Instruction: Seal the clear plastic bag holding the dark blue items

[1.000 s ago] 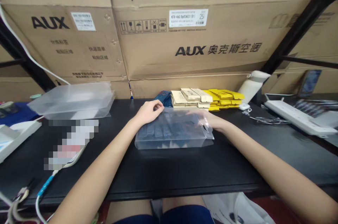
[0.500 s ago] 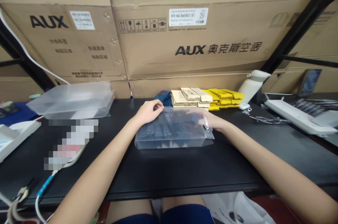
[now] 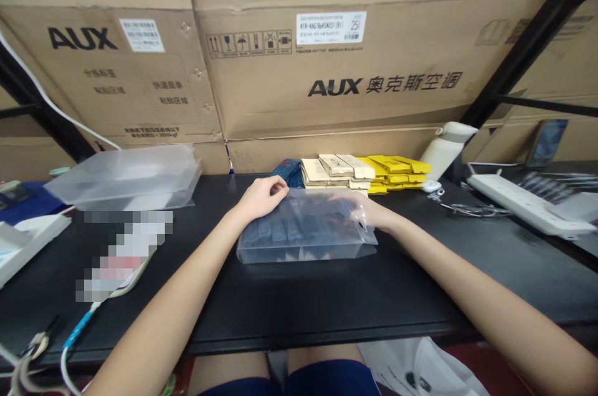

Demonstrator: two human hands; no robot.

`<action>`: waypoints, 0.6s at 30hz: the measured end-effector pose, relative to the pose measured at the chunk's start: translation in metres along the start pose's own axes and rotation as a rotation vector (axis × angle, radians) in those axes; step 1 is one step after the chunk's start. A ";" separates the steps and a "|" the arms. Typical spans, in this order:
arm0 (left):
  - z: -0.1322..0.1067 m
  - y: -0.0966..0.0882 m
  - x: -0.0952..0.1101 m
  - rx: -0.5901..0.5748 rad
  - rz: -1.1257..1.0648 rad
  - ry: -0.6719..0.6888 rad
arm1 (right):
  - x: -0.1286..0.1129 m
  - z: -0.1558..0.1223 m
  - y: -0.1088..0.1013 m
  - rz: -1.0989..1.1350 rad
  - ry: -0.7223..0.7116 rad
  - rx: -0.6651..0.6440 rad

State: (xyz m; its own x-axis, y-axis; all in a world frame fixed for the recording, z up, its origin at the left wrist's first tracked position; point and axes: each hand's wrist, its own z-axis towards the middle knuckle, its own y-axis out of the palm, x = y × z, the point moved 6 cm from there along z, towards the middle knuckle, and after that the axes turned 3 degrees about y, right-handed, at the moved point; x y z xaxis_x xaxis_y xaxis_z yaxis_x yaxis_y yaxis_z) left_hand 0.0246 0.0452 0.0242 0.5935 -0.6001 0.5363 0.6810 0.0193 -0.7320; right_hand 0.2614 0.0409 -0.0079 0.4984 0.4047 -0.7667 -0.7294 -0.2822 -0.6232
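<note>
A clear plastic box lies on the black tabletop in front of me, with several dark blue packets in a row inside it. My left hand grips its far left edge, fingers curled and thumb against the plastic. At the right end, by the flap with a hang hole, is my right hand. Its fingers show only as a blur through the plastic, so I cannot tell what they hold. Just behind the box are a blue patterned packet, stacked cream packets and stacked yellow packets.
Another clear plastic box stands at the back left, with a cabled phone nearer me. On the right are a white bottle, a power strip and a cable. Cardboard walls off the back.
The view has shifted very slightly. Both hands and the box with the blue packets stay nearly where they were.
</note>
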 end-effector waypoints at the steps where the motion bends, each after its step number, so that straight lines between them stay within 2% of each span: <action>1: 0.000 0.000 0.000 -0.001 -0.001 0.000 | 0.000 0.000 0.000 -0.002 -0.001 0.000; 18: 0.000 0.000 0.000 -0.009 0.017 -0.007 | 0.004 0.002 -0.001 -0.102 -0.048 0.038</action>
State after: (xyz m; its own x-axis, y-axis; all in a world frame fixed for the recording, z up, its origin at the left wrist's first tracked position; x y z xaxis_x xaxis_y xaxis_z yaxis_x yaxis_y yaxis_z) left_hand 0.0246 0.0448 0.0244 0.6079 -0.5944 0.5264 0.6669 0.0225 -0.7448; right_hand 0.2633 0.0446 -0.0097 0.5482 0.4712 -0.6910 -0.6938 -0.2051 -0.6903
